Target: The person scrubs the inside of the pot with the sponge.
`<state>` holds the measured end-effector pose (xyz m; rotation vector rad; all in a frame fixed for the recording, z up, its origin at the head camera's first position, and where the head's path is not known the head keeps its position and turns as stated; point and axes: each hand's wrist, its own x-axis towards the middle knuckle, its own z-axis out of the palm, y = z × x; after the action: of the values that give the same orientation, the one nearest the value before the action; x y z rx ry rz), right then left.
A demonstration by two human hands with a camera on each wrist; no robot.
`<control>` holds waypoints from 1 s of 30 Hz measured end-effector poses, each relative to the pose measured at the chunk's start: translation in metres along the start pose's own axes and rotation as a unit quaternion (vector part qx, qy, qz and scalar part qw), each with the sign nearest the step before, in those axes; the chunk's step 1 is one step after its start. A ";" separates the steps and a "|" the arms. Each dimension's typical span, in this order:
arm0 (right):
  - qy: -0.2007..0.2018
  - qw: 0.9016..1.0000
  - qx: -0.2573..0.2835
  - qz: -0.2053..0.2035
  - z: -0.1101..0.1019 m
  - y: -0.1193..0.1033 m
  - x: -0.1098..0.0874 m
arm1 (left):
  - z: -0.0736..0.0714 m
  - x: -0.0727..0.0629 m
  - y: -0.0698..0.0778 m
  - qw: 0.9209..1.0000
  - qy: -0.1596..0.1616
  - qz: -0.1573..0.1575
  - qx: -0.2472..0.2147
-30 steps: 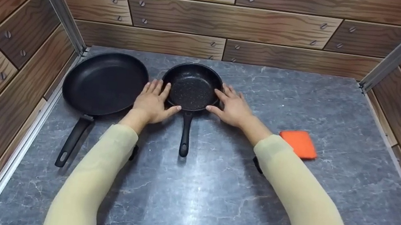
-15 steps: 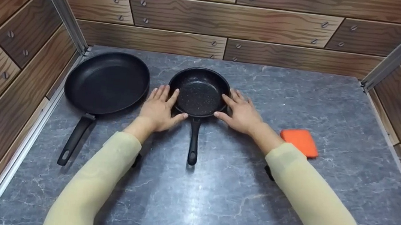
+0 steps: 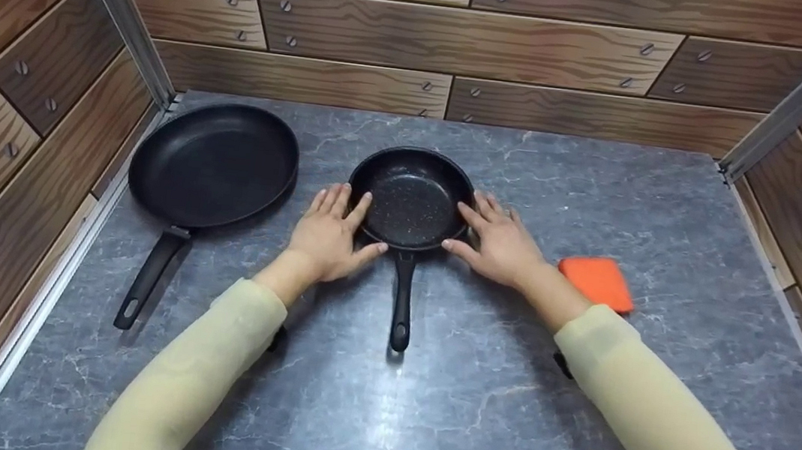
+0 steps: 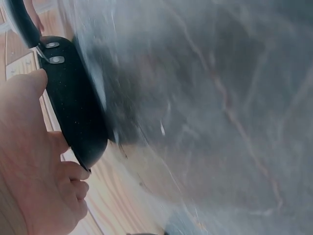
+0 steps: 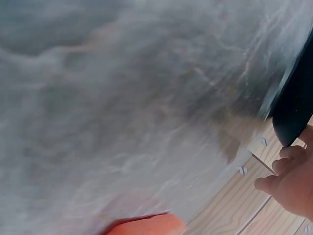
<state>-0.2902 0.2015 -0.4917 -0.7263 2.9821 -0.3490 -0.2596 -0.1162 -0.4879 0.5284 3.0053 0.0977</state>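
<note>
A small black frying pan point(image 3: 410, 211) with a speckled inside sits on the grey marbled table point(image 3: 468, 429), its handle pointing toward the person. My left hand point(image 3: 328, 235) lies against its left side, fingers spread and fairly straight, with the thumb at the rim near the handle. On the opposite side my right hand point(image 3: 508, 248) touches the rim in the same way, index finger over the edge. In the left wrist view the pan's outer wall point(image 4: 73, 103) and handle rivets show beside the left thumb. The right wrist view catches only part of the pan point(image 5: 296, 98) beside the fingertips.
A larger black frying pan point(image 3: 215, 166) lies at the back left, its handle angled toward the front left. An orange square pad point(image 3: 597, 281) is on the right, partly behind the right forearm. Wood-patterned walls point(image 3: 362, 32) enclose the table at the back and sides.
The small frying pan has slid right and toward the person, with both hands staying on its sides. The larger pan and orange pad have kept their places.
</note>
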 end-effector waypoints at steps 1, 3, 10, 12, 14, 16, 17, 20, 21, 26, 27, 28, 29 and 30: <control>-0.001 1.000 0.002 0.001 0.000 0.000 -0.002 | 0.000 -0.001 0.002 1.000 -0.001 0.000 0.003; -0.002 1.000 0.006 0.004 0.000 0.001 -0.007 | 0.001 -0.003 0.005 1.000 -0.002 0.001 0.005; 0.004 1.000 0.009 0.002 0.002 0.002 -0.018 | 0.003 -0.011 0.014 1.000 0.004 0.003 0.009; 0.006 1.000 0.008 0.002 0.002 0.001 -0.021 | 0.003 -0.014 0.016 1.000 0.007 0.004 0.011; 0.008 1.000 0.004 0.000 0.002 0.001 -0.024 | 0.003 -0.017 0.017 1.000 0.005 0.004 0.015; 0.009 1.000 -0.001 -0.002 0.003 0.000 -0.027 | 0.003 -0.021 0.019 1.000 0.005 0.006 0.014; 0.010 1.000 -0.002 -0.002 0.003 0.000 -0.028 | 0.003 -0.022 0.019 1.000 0.007 0.008 0.012; 0.014 1.000 -0.006 -0.006 0.004 0.000 -0.033 | 0.005 -0.027 0.022 1.000 0.009 0.010 0.007; 0.016 1.000 -0.006 -0.006 0.004 0.000 -0.034 | 0.005 -0.028 0.023 1.000 0.009 0.010 0.005; 0.018 1.000 -0.004 -0.005 0.006 0.001 -0.043 | 0.007 -0.034 0.028 1.000 0.011 0.013 0.006; 0.017 1.000 -0.004 -0.004 0.006 0.001 -0.045 | 0.007 -0.035 0.029 1.000 0.011 0.014 0.007; 0.016 1.000 -0.003 -0.004 0.006 0.001 -0.047 | 0.007 -0.036 0.031 1.000 0.012 0.015 0.007; 0.018 1.000 -0.004 -0.004 0.006 0.002 -0.048 | 0.008 -0.037 0.031 1.000 0.013 0.017 0.007; 0.020 1.000 -0.004 -0.005 0.007 0.002 -0.050 | 0.008 -0.038 0.033 1.000 0.014 0.018 0.007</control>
<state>-0.2459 0.2246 -0.4986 -0.7451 3.0193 -0.3553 -0.2126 -0.0982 -0.4905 0.5889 3.0256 0.0874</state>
